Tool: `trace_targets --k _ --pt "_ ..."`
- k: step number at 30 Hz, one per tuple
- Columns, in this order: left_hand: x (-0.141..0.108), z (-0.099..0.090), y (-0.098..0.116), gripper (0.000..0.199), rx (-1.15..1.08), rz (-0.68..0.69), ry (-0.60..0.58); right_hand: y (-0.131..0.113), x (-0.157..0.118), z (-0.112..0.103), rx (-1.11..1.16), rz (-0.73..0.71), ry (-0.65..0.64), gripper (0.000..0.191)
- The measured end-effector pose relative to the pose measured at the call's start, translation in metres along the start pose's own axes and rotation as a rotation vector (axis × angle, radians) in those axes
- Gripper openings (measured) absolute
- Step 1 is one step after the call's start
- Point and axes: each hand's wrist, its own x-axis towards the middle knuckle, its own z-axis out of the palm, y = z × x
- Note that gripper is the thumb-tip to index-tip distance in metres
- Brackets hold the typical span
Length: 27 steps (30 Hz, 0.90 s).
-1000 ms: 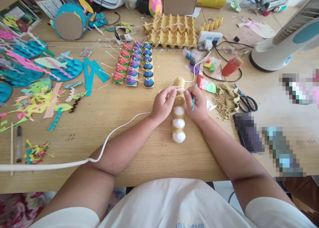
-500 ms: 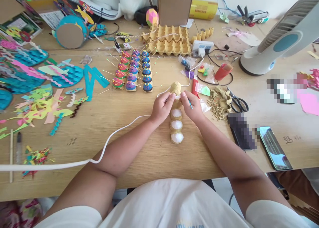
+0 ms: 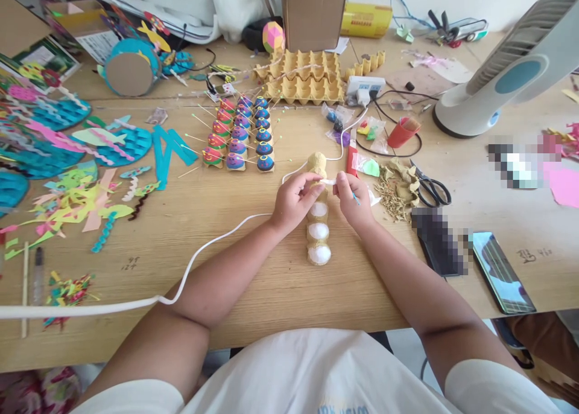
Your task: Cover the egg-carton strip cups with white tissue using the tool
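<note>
Between my fingertips stretches a small piece of soft white clay (image 3: 330,182), above an egg-carton strip (image 3: 318,162). My left hand (image 3: 295,201) pinches one end of the clay. At the other end, my right hand (image 3: 354,200) grips it, with a thin blue stick (image 3: 357,201) poking out of the same fist. The strip lies lengthwise away from me. White domes (image 3: 319,231) cover its near bumps, while its far bump is bare tan. My hands hide part of the strip's middle.
Painted egg-carton caterpillars (image 3: 236,160) with pins stand beyond my left hand. A white cable (image 3: 226,227) crosses the table. Right of my hands lie carton scraps (image 3: 392,191), scissors (image 3: 433,188) and phones (image 3: 502,272). A fan (image 3: 502,70) stands at the back right.
My hands have moved slightly apart, and the white clay now shows drawn out between them. The view has shifted a little.
</note>
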Motion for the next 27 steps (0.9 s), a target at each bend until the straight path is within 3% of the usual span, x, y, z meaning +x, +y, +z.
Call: trace_targets --k 8,19,27 --pt "-0.001 -0.002 0.000 0.049 0.059 0.079 -0.033 -0.001 0.000 0.003 0.037 -0.018 -0.045 0.082" --pt "-0.003 0.000 -0.001 0.066 0.090 0.046 -0.120 0.001 -0.003 0.004 0.029 -0.026 -0.100 0.082" --pt "0.002 -0.004 0.005 0.072 -0.040 -0.117 -0.105 0.001 0.003 -0.005 -0.012 -0.125 -0.087 0.073"
